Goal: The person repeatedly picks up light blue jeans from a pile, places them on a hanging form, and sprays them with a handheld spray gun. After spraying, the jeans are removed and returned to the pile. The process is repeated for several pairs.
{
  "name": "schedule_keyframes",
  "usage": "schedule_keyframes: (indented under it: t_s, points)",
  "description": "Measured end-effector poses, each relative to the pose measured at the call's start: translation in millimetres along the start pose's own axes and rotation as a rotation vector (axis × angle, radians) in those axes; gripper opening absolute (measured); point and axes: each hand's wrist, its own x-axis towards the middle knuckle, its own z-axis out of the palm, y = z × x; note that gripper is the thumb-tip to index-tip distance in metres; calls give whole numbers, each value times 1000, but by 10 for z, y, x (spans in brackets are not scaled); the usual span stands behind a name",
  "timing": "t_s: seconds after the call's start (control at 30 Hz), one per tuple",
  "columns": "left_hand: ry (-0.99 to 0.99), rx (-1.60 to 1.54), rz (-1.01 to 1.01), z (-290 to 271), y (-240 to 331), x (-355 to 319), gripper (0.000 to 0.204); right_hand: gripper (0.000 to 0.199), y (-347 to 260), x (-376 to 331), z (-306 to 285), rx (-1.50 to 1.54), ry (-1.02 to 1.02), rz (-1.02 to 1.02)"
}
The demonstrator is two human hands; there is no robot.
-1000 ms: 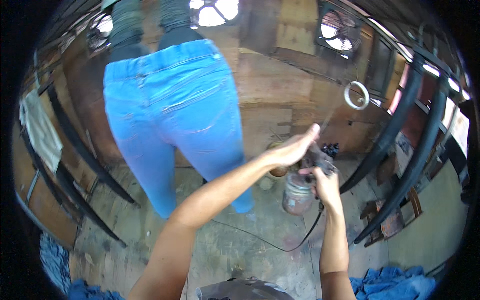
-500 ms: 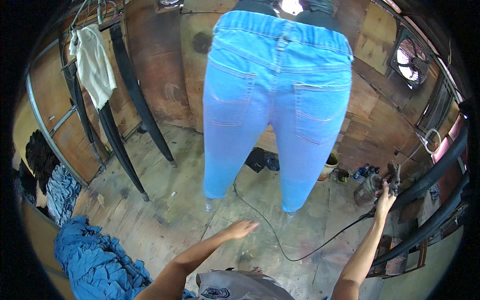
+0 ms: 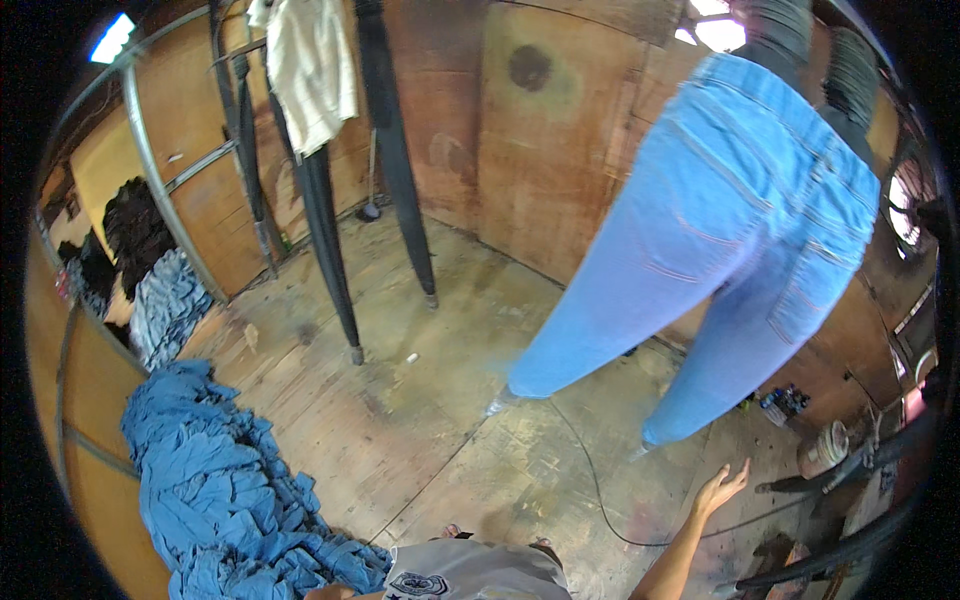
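Worn plywood flooring [image 3: 420, 400] fills the middle of the booth, hemmed by brown board walls [image 3: 545, 130] at the back and a metal pipe frame [image 3: 150, 150] on the left. Only the right hand [image 3: 722, 488] shows, low on the right, fingers spread and loose, gripping nothing; it hovers above the floor just beside a thin black cable [image 3: 590, 470] that curls across the boards. The left hand is out of view. Inflated light-blue jeans [image 3: 720, 250] hang upright on a form just beyond the hand, their leg ends near the floor, blocking the way to the right wall. A heap of blue denim [image 3: 215, 490] crowds the lower left edge. Dark leg-shaped forms [image 3: 325, 210] lean at the back, with a white cloth [image 3: 305, 70] draped over them. Small bottles [image 3: 783, 402] and a can [image 3: 824, 450] sit by the right wall.
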Motion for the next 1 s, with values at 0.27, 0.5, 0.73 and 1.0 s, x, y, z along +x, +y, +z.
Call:
schedule_keyframes:
  t_s: [0.27, 0.5, 0.73, 1.0]
  points:
    - [2, 137, 803, 558, 2431, 125, 45, 62, 99, 273, 998, 606, -342, 225]
    - [-69, -473, 1302, -799, 5516, -1736, 51, 71, 279, 926, 1980, 1089, -573, 527]
    - [-334, -929, 1258, -1258, 6765, -2763, 73, 61, 338, 623, 2387, 1026, -624, 781]
    - [-500, -507, 978, -1044, 6779, -2385, 62, 59, -27, 426, 2703, 859, -701, 861]
